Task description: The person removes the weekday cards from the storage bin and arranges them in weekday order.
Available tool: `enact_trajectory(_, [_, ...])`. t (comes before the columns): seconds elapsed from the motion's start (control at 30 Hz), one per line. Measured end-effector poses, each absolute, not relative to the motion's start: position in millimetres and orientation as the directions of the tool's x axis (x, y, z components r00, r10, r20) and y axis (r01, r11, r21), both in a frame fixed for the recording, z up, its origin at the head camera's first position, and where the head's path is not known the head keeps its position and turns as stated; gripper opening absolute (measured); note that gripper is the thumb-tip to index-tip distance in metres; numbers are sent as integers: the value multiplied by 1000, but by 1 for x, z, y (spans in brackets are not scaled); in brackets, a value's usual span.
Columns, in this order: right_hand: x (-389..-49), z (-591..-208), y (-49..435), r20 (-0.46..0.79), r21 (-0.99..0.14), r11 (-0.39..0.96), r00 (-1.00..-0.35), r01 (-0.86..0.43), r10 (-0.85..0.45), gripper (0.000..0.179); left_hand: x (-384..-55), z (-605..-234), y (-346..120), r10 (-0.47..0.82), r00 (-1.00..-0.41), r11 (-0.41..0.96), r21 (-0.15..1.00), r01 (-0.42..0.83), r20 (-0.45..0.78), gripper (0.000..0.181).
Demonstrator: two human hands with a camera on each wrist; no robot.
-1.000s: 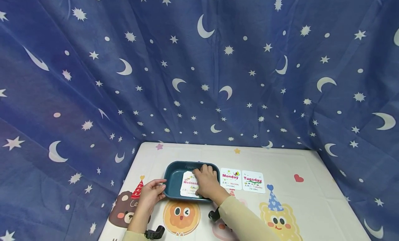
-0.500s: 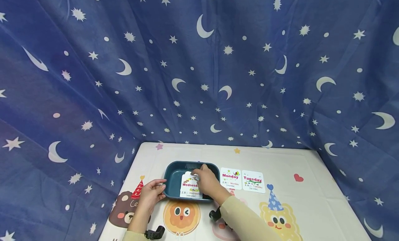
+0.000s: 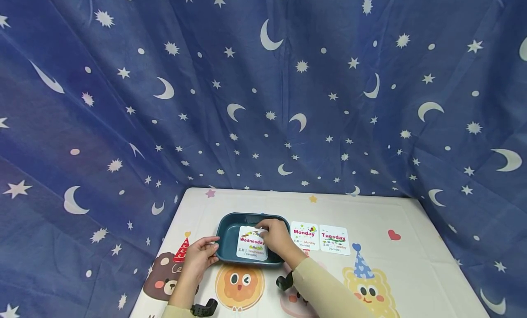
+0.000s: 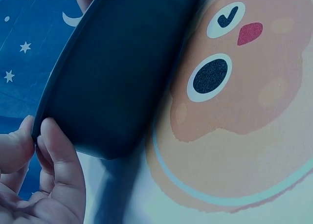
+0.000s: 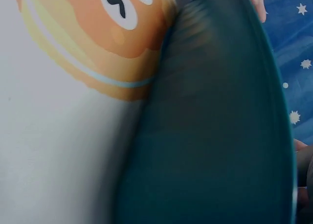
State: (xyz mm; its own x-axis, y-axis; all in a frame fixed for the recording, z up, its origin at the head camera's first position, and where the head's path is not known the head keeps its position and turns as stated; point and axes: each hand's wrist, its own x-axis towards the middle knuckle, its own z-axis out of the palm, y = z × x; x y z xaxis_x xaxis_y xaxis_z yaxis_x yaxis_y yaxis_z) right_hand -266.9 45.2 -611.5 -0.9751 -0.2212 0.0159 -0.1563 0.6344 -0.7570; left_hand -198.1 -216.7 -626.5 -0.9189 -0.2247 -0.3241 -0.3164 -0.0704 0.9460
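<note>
Head view shows us the Wednesday card (image 3: 249,248) inside the dark teal tray (image 3: 228,241), the right hand's (image 3: 281,238) grip pinching it at its two o'clock corner. Left hand's (image 3: 199,255) grip pinches the tray's rim at nine o'clock, and from the tray toward three o'clock we see the Monday card (image 3: 304,241), then the Tuesday card (image 3: 334,241), flat on the bench (image 3: 370,215).

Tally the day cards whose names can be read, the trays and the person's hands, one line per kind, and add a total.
Readable day cards: 3 (Monday card, Tuesday card, Wednesday card)
Trays: 1 (dark blue tray)
Hands: 2 (left hand, right hand)
Total: 6
</note>
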Motion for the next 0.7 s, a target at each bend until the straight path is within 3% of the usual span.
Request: enact_trajectory(0.7, [-275, -594, 62, 22, -856, 511, -993, -77, -114, 19, -197, -625, -215, -222, -924, -72, 950, -302, -311, 33])
